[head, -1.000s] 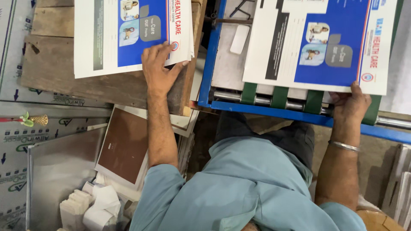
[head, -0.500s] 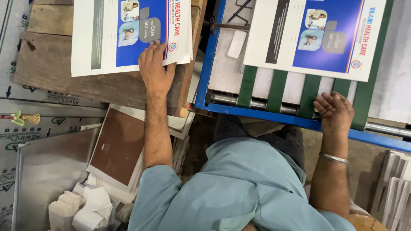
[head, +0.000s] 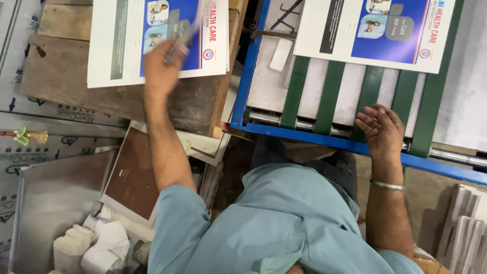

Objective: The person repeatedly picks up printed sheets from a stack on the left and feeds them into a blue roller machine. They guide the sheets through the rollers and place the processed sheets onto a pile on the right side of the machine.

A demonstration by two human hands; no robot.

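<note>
My left hand (head: 161,66) is on a stack of white and blue printed sheets (head: 122,45) lying on a wooden board (head: 66,86). Its fingers pinch the blurred, lifted corner of the top sheet (head: 188,34). My right hand (head: 381,127), with a metal bangle at the wrist, rests with fingers apart on the green belts (head: 332,91) of a blue-framed feeder (head: 304,136) and holds nothing. Another printed sheet (head: 375,30) lies further up the belts, apart from that hand.
A brown board in a white frame (head: 133,175) leans below the wooden board. Metal plates (head: 50,198) and crumpled white paper (head: 104,246) lie at lower left. Stacked grey boards (head: 464,223) stand at lower right. A small white block (head: 280,55) sits on the feeder's tray.
The sheet on the belts has travelled up and away, and my right hand has let it go. My left hand has shifted up the stack and raised the top sheet's corner.
</note>
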